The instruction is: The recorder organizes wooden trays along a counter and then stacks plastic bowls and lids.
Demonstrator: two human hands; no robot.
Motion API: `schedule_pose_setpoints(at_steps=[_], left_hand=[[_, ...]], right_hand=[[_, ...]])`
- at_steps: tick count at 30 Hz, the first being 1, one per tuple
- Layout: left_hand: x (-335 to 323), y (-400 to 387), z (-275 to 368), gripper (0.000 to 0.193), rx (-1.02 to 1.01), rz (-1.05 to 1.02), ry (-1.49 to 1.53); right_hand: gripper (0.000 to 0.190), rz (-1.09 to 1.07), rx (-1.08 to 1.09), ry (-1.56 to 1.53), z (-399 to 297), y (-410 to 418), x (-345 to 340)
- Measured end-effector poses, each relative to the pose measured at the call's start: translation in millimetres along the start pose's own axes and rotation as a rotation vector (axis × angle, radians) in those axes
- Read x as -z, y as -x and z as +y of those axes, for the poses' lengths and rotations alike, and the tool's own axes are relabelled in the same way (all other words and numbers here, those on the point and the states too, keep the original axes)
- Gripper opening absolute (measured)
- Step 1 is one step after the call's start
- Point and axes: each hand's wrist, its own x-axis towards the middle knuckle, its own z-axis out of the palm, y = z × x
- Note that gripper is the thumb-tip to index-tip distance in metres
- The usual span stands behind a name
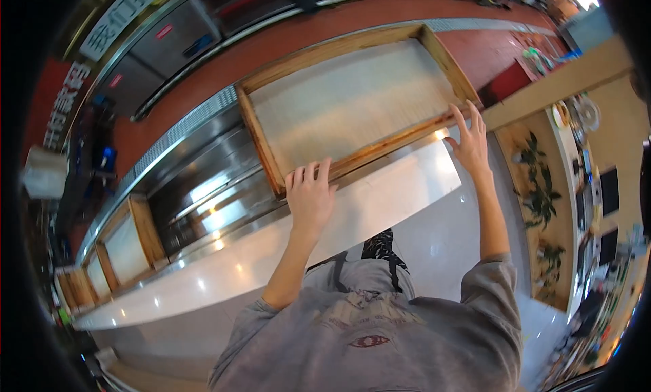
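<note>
A large rectangular wooden frame tray (pixel 366 155) with a pale, flat bottom lies over a steel-lined recess at the counter's edge. My left hand (pixel 311 188) rests on its near rim by the left corner, fingers bent over the wood. Toward the right corner, my right hand (pixel 468 138) has its fingertips on the same near rim, with the thumb spread below it. Both hands touch the wood from above; whether they grip it firmly I cannot tell.
A white counter ledge (pixel 218 275) runs between me and the tray. More wooden frames (pixel 147 229) sit farther along at left. Steel cabinets (pixel 168 36) stand beyond a red floor (pixel 173 107). At right are potted plants (pixel 541 194) beside a desk with monitors (pixel 609 191).
</note>
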Motion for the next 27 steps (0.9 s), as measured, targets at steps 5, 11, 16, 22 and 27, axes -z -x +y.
schedule_pose_setpoints(at_steps=[5,11,16,22,27], left_hand=[[-18.8,-4.3,11.5,0.042,0.086,0.129,-0.122],[2.5,-12.2,16.7,0.031,0.112,0.225,-0.064],[21.0,5.3,18.9,0.033,0.143,0.328,-0.108],[53.4,64.2,5.8,0.035,0.187,0.479,-0.104],[85.3,137.6,-48.1,0.036,0.261,0.537,-0.127]], right_hand=[[0.051,-0.086,0.333,-0.04,58.1,-34.5,-29.1],[0.037,-0.082,0.418,-0.138,52.5,-51.0,-11.0],[0.039,-0.06,0.467,-0.181,40.3,-57.2,5.7],[0.039,0.049,0.522,-0.204,-16.0,-54.9,38.0],[0.034,0.007,0.585,-0.255,-111.6,-42.8,46.2]])
